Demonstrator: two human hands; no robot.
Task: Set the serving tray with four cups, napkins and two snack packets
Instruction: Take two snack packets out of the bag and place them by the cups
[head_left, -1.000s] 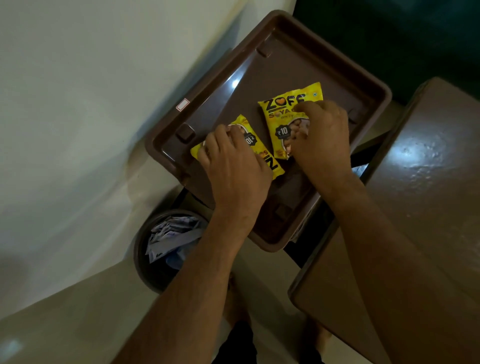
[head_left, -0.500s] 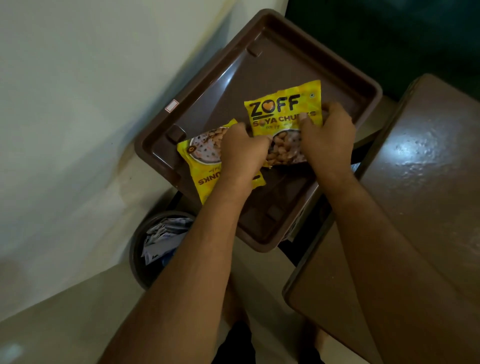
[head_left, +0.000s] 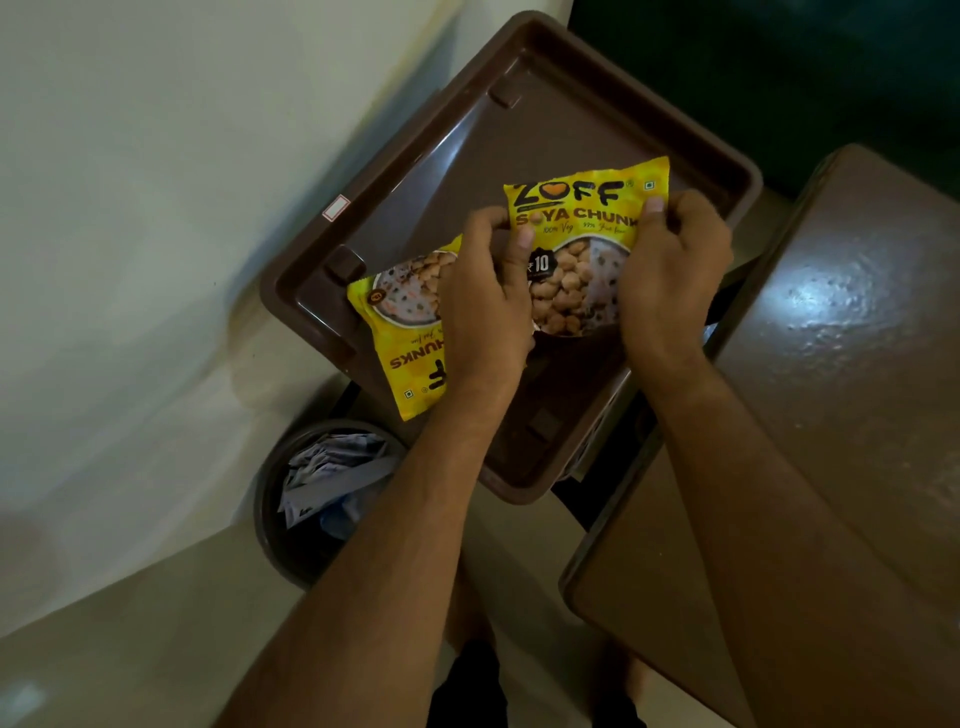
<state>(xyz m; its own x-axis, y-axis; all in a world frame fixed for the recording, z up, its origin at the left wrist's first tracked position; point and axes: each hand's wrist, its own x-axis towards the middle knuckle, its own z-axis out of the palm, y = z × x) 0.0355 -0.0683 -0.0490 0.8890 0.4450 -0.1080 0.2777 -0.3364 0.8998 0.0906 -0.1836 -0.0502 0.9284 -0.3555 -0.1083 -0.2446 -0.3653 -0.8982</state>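
Observation:
A brown serving tray (head_left: 545, 130) sits tilted in view with two yellow soya chunk snack packets over it. My left hand (head_left: 483, 306) and my right hand (head_left: 670, 280) pinch the left and right edges of the upright packet (head_left: 576, 208), holding it slightly above the tray's right half. The second packet (head_left: 400, 332) lies upside down at the tray's near left, partly under my left hand and reaching over the rim. I cannot tell whether my left hand touches it. No cups or napkins are in view.
A dark round bin (head_left: 322, 499) with crumpled paper stands on the floor just below the tray's near-left corner. A glossy brown table (head_left: 831, 364) fills the right side. A pale wall runs along the left.
Both hands have come together onto the right packet and raised it, its front now fully showing. The left packet has been turned upside down and sits nearer the rim.

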